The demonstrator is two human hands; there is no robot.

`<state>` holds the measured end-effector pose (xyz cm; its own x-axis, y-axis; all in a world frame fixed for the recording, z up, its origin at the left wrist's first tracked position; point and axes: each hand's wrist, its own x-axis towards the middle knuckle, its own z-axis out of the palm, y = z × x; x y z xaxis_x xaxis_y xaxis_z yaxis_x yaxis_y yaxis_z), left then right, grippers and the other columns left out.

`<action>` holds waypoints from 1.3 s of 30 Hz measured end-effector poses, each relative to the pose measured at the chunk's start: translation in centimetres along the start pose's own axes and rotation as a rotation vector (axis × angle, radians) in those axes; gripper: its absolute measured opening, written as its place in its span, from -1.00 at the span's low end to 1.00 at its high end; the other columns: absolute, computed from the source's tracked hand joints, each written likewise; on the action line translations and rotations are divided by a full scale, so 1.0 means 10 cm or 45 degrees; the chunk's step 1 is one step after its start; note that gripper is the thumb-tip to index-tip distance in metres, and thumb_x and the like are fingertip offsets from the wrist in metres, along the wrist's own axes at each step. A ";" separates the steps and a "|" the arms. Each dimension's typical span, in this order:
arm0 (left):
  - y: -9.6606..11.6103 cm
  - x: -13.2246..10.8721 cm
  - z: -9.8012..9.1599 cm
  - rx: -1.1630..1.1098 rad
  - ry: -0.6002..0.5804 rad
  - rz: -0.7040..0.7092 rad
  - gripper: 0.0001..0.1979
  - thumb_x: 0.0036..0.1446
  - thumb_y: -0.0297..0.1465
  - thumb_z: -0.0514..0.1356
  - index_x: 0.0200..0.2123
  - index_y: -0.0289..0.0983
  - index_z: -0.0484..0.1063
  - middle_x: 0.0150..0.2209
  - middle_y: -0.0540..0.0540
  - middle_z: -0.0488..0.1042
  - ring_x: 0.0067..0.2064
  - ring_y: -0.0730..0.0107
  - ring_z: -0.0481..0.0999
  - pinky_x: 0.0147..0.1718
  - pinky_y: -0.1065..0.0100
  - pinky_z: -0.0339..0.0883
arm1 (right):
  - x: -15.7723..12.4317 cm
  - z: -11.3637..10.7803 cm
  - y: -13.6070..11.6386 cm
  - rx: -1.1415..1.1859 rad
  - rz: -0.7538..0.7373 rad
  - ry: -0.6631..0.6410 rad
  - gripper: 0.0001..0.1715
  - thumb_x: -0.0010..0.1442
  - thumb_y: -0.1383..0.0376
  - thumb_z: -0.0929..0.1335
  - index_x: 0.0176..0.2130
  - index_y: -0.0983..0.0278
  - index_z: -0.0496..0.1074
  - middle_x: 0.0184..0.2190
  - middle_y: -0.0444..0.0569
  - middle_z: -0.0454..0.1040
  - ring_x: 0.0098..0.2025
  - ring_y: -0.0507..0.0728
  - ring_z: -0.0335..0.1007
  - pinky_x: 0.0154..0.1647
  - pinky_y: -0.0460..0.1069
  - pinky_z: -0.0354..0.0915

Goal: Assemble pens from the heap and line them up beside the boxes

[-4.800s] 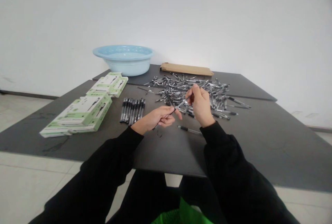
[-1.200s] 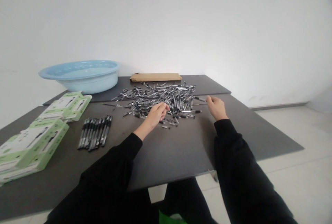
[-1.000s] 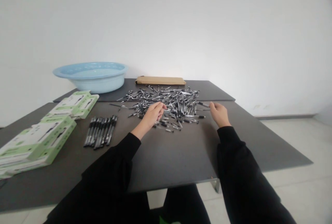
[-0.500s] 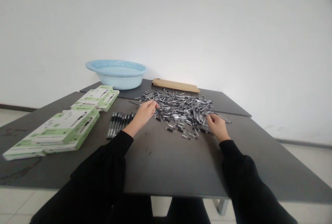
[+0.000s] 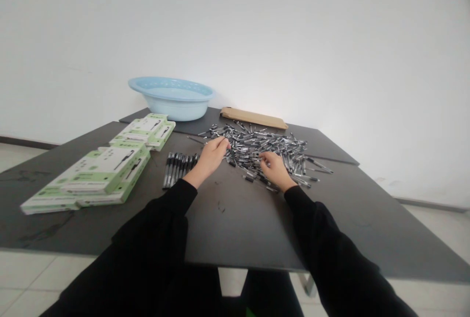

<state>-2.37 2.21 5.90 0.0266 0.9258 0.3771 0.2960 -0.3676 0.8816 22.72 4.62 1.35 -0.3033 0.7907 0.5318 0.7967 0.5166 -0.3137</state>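
A wide heap of clear and black pens [image 5: 290, 153] lies loose at the middle of the dark table. At the heap's left edge, my left hand [image 5: 212, 156] has its fingers pinched together on a dark pen. My right hand [image 5: 274, 168] is over the front of the heap, fingers curled and closed near some pens; what they hold, if anything, is too small to make out. Left of my left hand, several pens lie side by side in a neat row [image 5: 176, 170], partly hidden by that hand and wrist.
Green and white pen boxes [image 5: 106, 168] are stacked on the left of the table [image 5: 242, 238]. Behind them sits a large light-blue basin [image 5: 176, 104]. A flat brown cardboard piece [image 5: 255, 117] lies behind the heap, near the wall.
My right hand has moved left over the heap, closer to my left hand, which stays at the heap's left edge. The whole view has shifted slightly.
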 end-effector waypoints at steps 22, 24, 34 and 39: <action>0.03 -0.08 0.12 0.091 -0.158 0.047 -0.69 0.24 -0.22 -0.04 -0.45 -0.23 0.33 -0.62 0.08 0.15 -0.53 0.42 0.18 -0.53 0.39 0.07 | 0.08 0.01 -0.09 -0.087 -0.060 -0.415 -0.73 0.11 0.41 0.30 -0.30 0.25 0.61 -0.25 0.03 0.53 -0.14 0.19 0.41 -0.03 0.06 0.21; 0.03 -0.09 0.12 0.078 -0.159 0.035 -0.70 0.24 -0.22 -0.04 -0.44 -0.23 0.33 -0.62 0.08 0.15 -0.53 0.42 0.18 -0.53 0.39 0.06 | 0.08 0.01 -0.07 -0.070 -0.056 -0.427 -0.72 0.11 0.42 0.30 -0.29 0.25 0.61 -0.23 0.03 0.55 -0.17 0.18 0.42 -0.05 0.05 0.22; 0.06 -0.12 0.15 0.115 -0.182 0.046 -0.71 0.24 -0.26 -0.04 -0.44 -0.23 0.33 -0.61 0.07 0.19 -0.51 0.41 0.21 -0.49 0.38 0.07 | 0.12 0.03 0.00 -0.031 0.002 -0.467 -0.83 0.13 0.35 0.39 -0.29 0.26 0.62 -0.29 0.03 0.53 -0.22 0.15 0.42 -0.11 0.00 0.26; 0.07 -0.21 0.27 0.194 -0.273 0.050 -0.71 0.24 -0.29 -0.04 -0.47 -0.24 0.33 -0.59 0.06 0.22 -0.49 0.40 0.24 -0.45 0.37 0.10 | 0.11 0.07 -0.03 -0.089 -0.012 -0.432 -0.83 0.15 0.38 0.35 -0.33 0.29 0.58 -0.28 0.06 0.51 -0.18 0.16 0.39 -0.07 0.01 0.24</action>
<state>0.35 0.30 4.96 0.2379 0.9146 0.3269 0.4306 -0.4010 0.8086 21.78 5.54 1.52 -0.4579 0.8564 0.2386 0.8235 0.5097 -0.2491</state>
